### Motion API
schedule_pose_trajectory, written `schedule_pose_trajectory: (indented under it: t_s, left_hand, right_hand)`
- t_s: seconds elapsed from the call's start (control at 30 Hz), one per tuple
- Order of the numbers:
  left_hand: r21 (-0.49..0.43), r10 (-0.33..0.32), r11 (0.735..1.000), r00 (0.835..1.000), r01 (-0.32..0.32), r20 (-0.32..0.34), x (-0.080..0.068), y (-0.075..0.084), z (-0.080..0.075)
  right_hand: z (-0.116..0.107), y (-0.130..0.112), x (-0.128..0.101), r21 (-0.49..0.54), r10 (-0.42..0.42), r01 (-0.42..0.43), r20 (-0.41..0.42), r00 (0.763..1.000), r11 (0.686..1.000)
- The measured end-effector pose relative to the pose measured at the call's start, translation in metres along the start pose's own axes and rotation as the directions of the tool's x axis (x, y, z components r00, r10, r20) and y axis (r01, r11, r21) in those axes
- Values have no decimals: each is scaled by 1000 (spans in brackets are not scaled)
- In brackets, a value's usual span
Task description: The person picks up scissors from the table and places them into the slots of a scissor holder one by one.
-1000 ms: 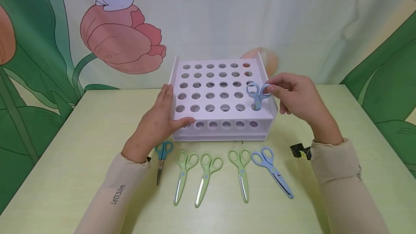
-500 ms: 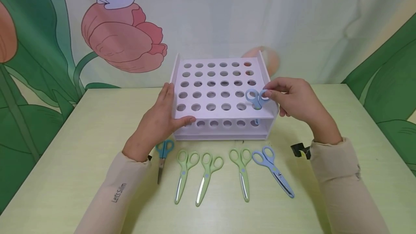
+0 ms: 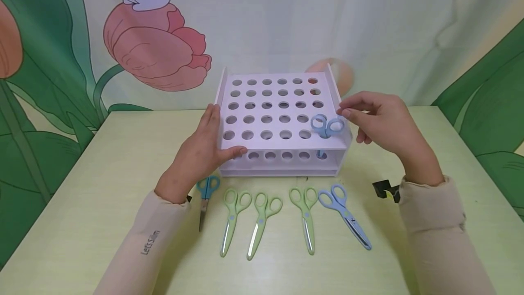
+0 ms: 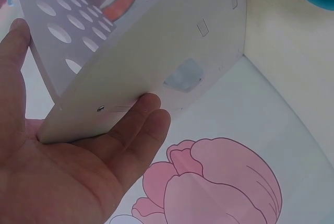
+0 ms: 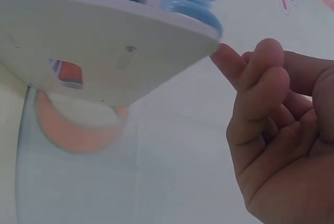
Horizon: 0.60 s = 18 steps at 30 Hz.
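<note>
A white rack (image 3: 275,144) with rows of round holes stands at the table's back. My left hand (image 3: 196,156) presses its left side with extended fingers, the thumb lying along the front edge; the left wrist view shows the fingertips (image 4: 148,104) flat on the side panel. Light blue scissors (image 3: 326,131) stand upright in the front-right hole, rings above the top board; part of them shows below it. My right hand (image 3: 382,119) is just off the rack's right edge, thumb and forefinger close together, holding nothing. The right wrist view shows the scissors' rings (image 5: 195,12) apart from the fingers.
In front of the rack lie teal scissors (image 3: 204,206), several green scissors (image 3: 261,221) and another pair of blue scissors (image 3: 348,218). Behind the pale table (image 3: 123,149) hangs a curtain (image 3: 266,22) printed with tulips.
The blue scissors have sunk deeper into the front-right hole and turned slightly. My right hand has let go of their ring and drawn back to the right. The left hand stays put.
</note>
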<state>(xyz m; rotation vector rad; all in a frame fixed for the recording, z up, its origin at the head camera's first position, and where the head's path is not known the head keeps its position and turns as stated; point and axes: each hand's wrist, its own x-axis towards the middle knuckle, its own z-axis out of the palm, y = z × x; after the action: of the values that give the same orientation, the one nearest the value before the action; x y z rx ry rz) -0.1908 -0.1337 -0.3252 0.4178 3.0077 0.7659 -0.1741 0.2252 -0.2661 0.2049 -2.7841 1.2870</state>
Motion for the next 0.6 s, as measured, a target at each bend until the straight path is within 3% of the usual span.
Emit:
schedule_pose_trajectory:
  t_s: [0.27, 0.43, 0.6]
  left_hand:
    - [-15, 4, 1000, 1000, -4, -4, -1, -1, -1]
    - [-22, 16, 1000, 1000, -16, -12, -1, -1, -1]
    - [-28, 13, 1000, 1000, -13, -7, -2, -1, 0]
  right_hand:
    - [-8, -9, -14, 117, -115, 124, -79, 990, 985]
    - [-9, -7, -19, 170, -164, 173, -67, 984, 970]
    - [-9, 1, -22, 176, -185, 183, -3, 983, 967]
